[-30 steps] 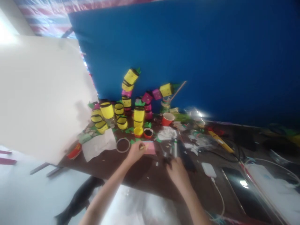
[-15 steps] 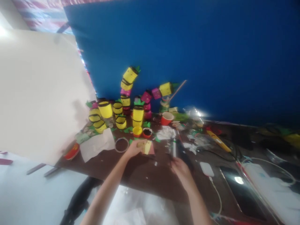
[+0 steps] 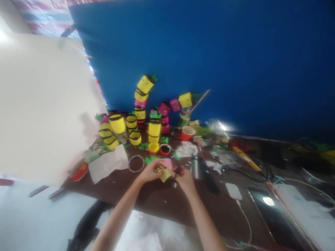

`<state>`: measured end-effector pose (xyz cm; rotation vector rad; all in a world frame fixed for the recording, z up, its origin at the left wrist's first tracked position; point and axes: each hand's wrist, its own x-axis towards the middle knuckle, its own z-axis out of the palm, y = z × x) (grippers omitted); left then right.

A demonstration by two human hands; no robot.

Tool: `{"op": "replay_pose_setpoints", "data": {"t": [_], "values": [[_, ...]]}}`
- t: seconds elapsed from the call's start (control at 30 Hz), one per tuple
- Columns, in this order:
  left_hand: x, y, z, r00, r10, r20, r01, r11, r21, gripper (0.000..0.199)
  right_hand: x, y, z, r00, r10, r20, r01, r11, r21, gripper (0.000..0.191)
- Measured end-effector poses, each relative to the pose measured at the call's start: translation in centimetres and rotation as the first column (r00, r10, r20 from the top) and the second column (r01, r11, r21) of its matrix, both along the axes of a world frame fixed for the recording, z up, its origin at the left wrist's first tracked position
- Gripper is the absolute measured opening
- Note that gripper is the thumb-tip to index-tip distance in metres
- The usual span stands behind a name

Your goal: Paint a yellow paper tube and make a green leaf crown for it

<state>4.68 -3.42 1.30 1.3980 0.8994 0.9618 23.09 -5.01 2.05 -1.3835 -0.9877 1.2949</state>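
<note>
My left hand (image 3: 151, 171) is closed on a small yellow piece of paper (image 3: 165, 175) above the brown table. Fingers of my right hand (image 3: 185, 179) are pinched together at the right edge of that paper. Something small and dark seems to be between them, too blurred to name. Just behind the yellow piece is a pink piece of paper (image 3: 166, 162). Beyond my hands are a small yellow cup (image 3: 154, 148) and a small cup with dark contents (image 3: 165, 150). Left of my left hand lies a roll of tape (image 3: 136, 163).
Yellow paper cylinders (image 3: 117, 123) with black bands and magenta ones (image 3: 164, 108) stand along the back. A red cup (image 3: 187, 133), crumpled white tissue (image 3: 186, 149), a yellow-handled tool (image 3: 246, 158), a white charger (image 3: 232, 191) and a dark tablet (image 3: 272, 216) lie rightward. White paper (image 3: 108, 164) lies left.
My right hand has moved left from beside the dark and white items to the yellow paper. My left hand has shifted slightly, and the yellow paper now sits lower and tilted.
</note>
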Motion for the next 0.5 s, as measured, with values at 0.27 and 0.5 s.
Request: {"op": "replay_pose_setpoints", "data": {"t": [0.27,0.5], "values": [[1.6,-0.1,0.0,0.955,0.266,0.130,-0.272,0.962,0.030,0.037,-1.4,-0.9,-1.4,0.972,-0.198,-0.128,0.198,0.980,-0.019,0.043],[1.7,-0.3,0.2,0.940,0.337,0.061,-0.339,0.940,0.027,0.014,1.0,-1.5,0.0,0.998,0.028,-0.052,-0.031,0.998,-0.059,0.044]]}}
